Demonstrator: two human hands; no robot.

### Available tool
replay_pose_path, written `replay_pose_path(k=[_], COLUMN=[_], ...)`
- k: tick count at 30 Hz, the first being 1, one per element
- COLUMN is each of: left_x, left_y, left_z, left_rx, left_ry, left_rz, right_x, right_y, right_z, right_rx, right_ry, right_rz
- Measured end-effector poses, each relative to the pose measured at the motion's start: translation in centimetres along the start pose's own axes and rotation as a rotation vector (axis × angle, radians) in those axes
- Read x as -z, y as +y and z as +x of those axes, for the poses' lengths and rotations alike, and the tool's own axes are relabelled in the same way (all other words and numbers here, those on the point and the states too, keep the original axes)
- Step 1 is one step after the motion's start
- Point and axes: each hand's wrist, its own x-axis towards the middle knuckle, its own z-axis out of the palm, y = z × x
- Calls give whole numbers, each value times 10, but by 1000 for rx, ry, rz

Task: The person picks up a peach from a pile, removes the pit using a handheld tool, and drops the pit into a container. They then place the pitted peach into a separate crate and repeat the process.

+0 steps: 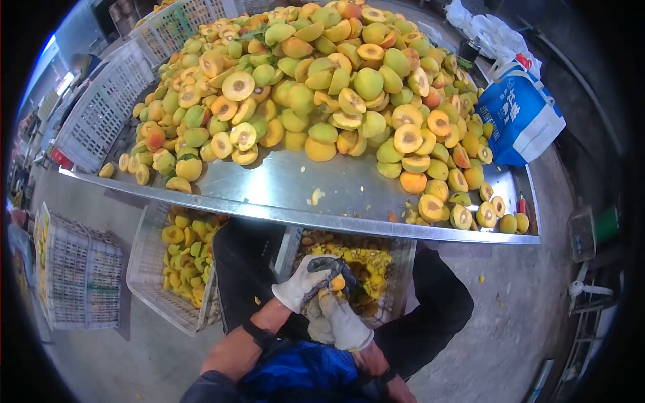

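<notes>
My left hand [306, 282], in a white glove with dark grip coating, is closed around a yellow-orange peach piece [338, 283]. Just below it, my right hand [337, 321], in a pale glove, has its fingers curled up against the fruit. Whatever the right fingers hold is hidden by the glove. Both hands are above a crate [402, 269] between my knees, which contains yellow fruit pieces and darker scraps. In front of me, a metal table [289, 185] bears a large heap of halved and whole peaches [295, 101], some with pits showing.
To the left stand a crate of yellow-green halves [144, 275] and stacked white crates [84, 275]. More crates [101, 101] line the table's left end. A blue-and-white bag [521, 114] sits at its right end. The table's metal edge [302, 218] runs just beyond my knees.
</notes>
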Motion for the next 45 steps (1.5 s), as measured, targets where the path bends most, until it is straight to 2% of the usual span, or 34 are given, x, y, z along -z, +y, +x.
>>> replay_pose_path(k=[1, 3, 5, 6, 8, 9, 11, 13, 15, 17, 19, 20, 23, 26, 29, 30, 31, 32, 33, 35, 37, 39, 41, 42, 45], left_x=[-5, -12, -10, -10, -11, -12, -12, -15, -14, -8, -19, -25, -36, -34, -23, -30, -22, -4, 15, 6, 34, 63, 86, 114, 128], left_y=[0, -2, -7, -7, -10, -10, -11, -7, -8, -16, -13, -10, -2, -3, -10, 14, 18, 16, 17, 74, 90, 113, 141, 143, 166], left_z=[2, 2, 4, 5, 1, 3, 3, 0, 2, 2, 0, 1, 1, 3, 16, 12, 5, -8, -22, -48, -74, -103, -128, -144, -154], left_rx=[-20, -59, -94, -101, -107, -122, -151, -145, -128, -91, -111, -127, -70, -83, -1, 76, -22, -91, -160, -219, -380, -389, -321, -264, -80], left_ry=[1, 21, 70, 113, 207, 207, 212, 211, 224, 265, 277, 282, 363, 436, 818, 904, 860, 794, 725, 857, 1128, 1266, 1223, 1263, 1337], left_rz=[-107, -123, -99, -76, -39, -26, -1, -26, -45, -61, -97, -117, -158, 84, -358, -212, -313, -165, -18, 275, 855, 852, 893, 1038, 1510], right_x=[7, 18, 19, 13, 10, 12, 13, 10, 13, 13, -2, 3, -4, -8, -4, -3, -2, 0, 8, 23, 79, 79, 65, 50, 15], right_y=[1, 3, 5, 7, 12, 12, 11, 7, 11, 7, -15, -14, -14, -1, 3, 1, -2, -11, -19, -35, -31, -37, -43, -46, -57], right_z=[1, 7, 10, 11, 10, 11, 14, 14, 20, 17, -6, -7, -10, -3, -11, -12, -13, -13, -7, 4, 23, 19, 19, 15, 14], right_rx=[4, 741, 807, 515, 254, 289, 468, 764, 785, 525, -5, -27, 99, 386, 339, 414, 489, 653, 489, 137, 164, 124, 141, 161, 143], right_ry=[-47, 117, 280, 346, 400, 404, 385, 319, 318, 220, 36, -10, 169, 364, 306, 286, 262, 273, 390, 597, 805, 727, 673, 647, 539], right_rz=[29, -1199, -1599, -1367, -1086, -1052, -1206, -1576, -1417, -933, -113, -38, -345, -723, -726, -693, -661, -973, -967, -935, -949, -1049, -1038, -994, -935])
